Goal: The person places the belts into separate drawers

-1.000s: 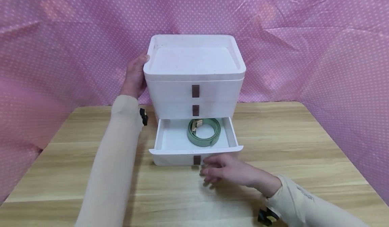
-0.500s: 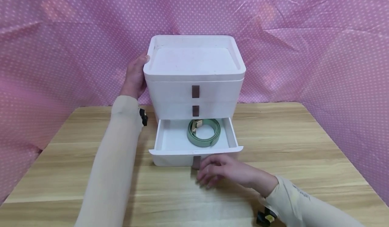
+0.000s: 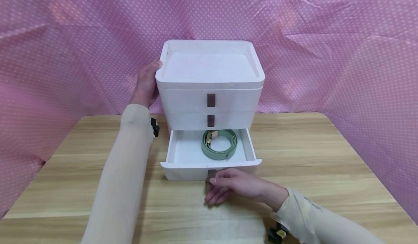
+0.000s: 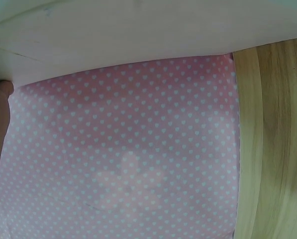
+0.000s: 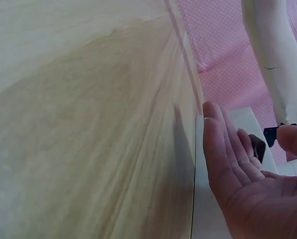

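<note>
In the head view a white drawer cabinet [image 3: 209,68] stands at the table's back, its lowest drawer [image 3: 186,152] pulled out. Inside that drawer lies a coiled green belt [image 3: 219,155] with a gold buckle. My left hand [image 3: 146,84] holds the cabinet's upper left side, thumb over the rim; its other fingers are mostly hidden. At the drawer front, my right hand [image 3: 236,186] is beside the brown pull tab [image 3: 211,174], which tilts outward. The right wrist view shows long, nearly straight fingers [image 5: 223,144], with the thumb apart from the tab.
Above the drawer, two more brown tabs mark the shut front of the cabinet. A wooden table [image 3: 310,157] spreads around it. Pink dotted cloth [image 3: 65,55] hangs behind and along both sides. A small black device [image 3: 277,233] sits on the right sleeve.
My right hand has moved left along the drawer front, and the lower end of the tab now sticks outward. The left hand, the drawer and the belt stay in place.
</note>
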`<state>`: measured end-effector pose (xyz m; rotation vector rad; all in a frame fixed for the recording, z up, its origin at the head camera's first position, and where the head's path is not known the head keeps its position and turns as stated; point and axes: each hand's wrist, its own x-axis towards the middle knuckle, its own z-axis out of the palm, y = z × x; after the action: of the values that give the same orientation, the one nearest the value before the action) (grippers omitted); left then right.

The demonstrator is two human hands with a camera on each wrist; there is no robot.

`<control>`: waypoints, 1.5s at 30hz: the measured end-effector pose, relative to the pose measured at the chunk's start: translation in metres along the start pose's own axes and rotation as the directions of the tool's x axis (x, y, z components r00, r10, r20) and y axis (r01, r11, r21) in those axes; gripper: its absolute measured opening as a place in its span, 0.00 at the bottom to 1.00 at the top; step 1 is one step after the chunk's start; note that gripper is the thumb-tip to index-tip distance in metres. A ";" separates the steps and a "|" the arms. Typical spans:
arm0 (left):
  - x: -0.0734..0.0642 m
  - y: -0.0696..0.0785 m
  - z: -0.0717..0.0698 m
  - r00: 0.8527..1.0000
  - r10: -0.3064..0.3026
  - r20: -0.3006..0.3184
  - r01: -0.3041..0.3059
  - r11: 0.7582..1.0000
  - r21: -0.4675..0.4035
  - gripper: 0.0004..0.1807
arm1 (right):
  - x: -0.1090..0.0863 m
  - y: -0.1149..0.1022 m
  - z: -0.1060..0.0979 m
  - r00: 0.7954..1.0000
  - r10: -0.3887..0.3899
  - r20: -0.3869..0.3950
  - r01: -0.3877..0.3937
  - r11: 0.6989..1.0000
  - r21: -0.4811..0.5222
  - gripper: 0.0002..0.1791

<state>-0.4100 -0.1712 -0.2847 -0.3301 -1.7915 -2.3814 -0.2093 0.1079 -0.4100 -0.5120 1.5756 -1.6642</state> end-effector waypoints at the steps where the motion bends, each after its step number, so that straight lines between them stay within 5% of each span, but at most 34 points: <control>1: 0.000 0.000 0.000 1.000 -0.001 0.005 0.001 1.000 -0.004 0.24 | 0.001 0.000 0.001 1.000 0.006 -0.014 -0.006 1.000 -0.003 0.22; 10: 0.001 0.001 0.001 1.000 -0.009 -0.004 0.009 1.000 0.002 0.24 | 0.000 0.002 0.003 0.981 -0.006 -0.193 -0.033 0.979 -0.199 0.13; 19: -0.001 0.002 -0.002 1.000 -0.029 -0.005 0.029 0.999 0.029 0.24 | -0.003 -0.002 0.002 0.953 -0.111 -0.283 -0.038 0.880 -0.473 0.11; 26: -0.001 0.001 -0.001 0.999 -0.027 -0.018 0.027 1.000 0.008 0.24 | -0.004 0.000 0.006 0.931 -0.171 -0.324 -0.005 0.878 -0.479 0.10; 38: 0.000 0.000 -0.001 1.000 -0.016 0.001 0.016 1.000 -0.003 0.23 | -0.005 0.000 0.003 0.933 -0.181 -0.310 0.002 0.866 -0.500 0.10; 45: 0.000 -0.001 0.000 1.000 -0.008 -0.003 0.008 1.000 -0.003 0.23 | -0.005 -0.001 0.004 0.935 -0.228 -0.273 0.078 0.881 -0.468 0.10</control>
<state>-0.4100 -0.1713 -0.2855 -0.3199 -1.7918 -2.3887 -0.2034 0.1090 -0.4078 -0.6396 2.2415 -1.5492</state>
